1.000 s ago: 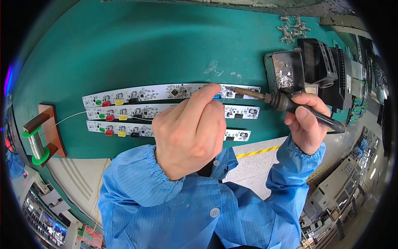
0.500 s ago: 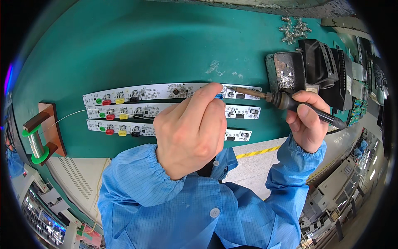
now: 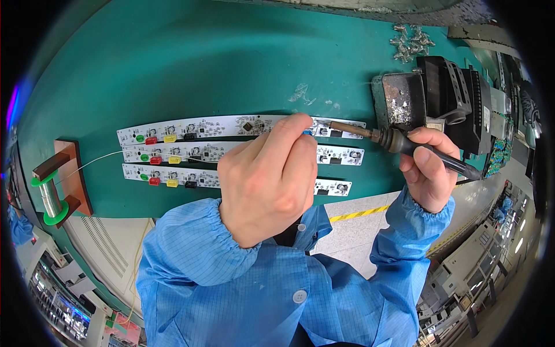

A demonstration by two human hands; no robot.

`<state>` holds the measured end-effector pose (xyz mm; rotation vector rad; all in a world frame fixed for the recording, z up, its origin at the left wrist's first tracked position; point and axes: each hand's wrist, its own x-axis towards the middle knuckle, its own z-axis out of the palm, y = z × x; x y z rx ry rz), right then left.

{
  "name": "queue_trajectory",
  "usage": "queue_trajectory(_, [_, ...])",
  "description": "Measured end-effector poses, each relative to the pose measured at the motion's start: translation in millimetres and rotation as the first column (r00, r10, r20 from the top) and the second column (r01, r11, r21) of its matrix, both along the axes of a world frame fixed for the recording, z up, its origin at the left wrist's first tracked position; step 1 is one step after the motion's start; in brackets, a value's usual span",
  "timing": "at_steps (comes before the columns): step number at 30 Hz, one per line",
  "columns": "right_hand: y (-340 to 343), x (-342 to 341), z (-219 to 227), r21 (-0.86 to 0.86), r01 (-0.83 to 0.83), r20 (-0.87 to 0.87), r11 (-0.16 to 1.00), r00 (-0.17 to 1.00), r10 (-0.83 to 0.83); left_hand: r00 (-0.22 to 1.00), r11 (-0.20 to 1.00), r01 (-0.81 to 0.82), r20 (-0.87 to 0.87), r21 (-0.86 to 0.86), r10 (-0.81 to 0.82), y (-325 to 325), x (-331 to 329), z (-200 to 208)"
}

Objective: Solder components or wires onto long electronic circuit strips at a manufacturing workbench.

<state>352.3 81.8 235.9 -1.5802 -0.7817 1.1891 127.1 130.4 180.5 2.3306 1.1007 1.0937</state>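
Note:
My right hand [image 3: 430, 168] grips a soldering iron [image 3: 442, 159] by its black handle. The iron's tip points left over the right end of the farthest white circuit board [image 3: 217, 126]; contact cannot be made out. Above the boards, my left hand [image 3: 269, 179] is closed, its fingertips at that same board beside a small blue part [image 3: 309, 132]. Solder wire [image 3: 104, 157] runs from a spool [image 3: 52, 202] into the left hand, which hides its end. A middle board [image 3: 214, 151] and a nearest board [image 3: 205, 175] lie parallel, partly covered by this hand.
A metal tray [image 3: 399, 98] with solder scraps stands right of the boards, next to a black soldering station [image 3: 448, 87]. Several small metal parts [image 3: 410, 43] are piled at the far right of the green mat [image 3: 173, 69]. The spool sits on a brown stand [image 3: 74, 179].
The iron's tip has drawn back slightly to the right. The boards have shifted a little to the right, and my left hand stays almost in place.

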Motion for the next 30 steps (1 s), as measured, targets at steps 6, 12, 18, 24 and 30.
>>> queue_trajectory(6, [-0.6,-1.9,1.9,-0.007,0.013,0.004,1.000,1.000,-0.013,1.000,1.000,0.001,0.012,0.015,-0.001,0.4,0.4,-0.3])
queue_trajectory(12, [-15.4,1.8,-4.8,0.125,0.024,0.054,0.992,0.998,-0.031,1.000,1.000,0.019,0.024,-0.013,-0.018,-0.2,-1.4,2.5])
queue_trajectory(18, [-84.0,-15.5,-62.0,0.779,-0.034,0.405,0.626,0.789,-0.461,0.998,0.998,0.058,0.034,0.026,-0.059,-1.9,-22.5,27.1])
queue_trajectory(24, [-86.2,-48.1,-53.9,0.460,-0.059,0.770,0.886,0.524,-0.365,0.993,0.993,0.117,0.031,-0.015,-0.116,23.9,-55.4,21.4])
queue_trajectory(30, [-41.9,-86.6,-15.6,0.599,-0.432,0.673,0.674,0.728,-0.132,0.984,0.975,0.177,0.008,-0.135,-0.178,29.8,-59.3,20.0])
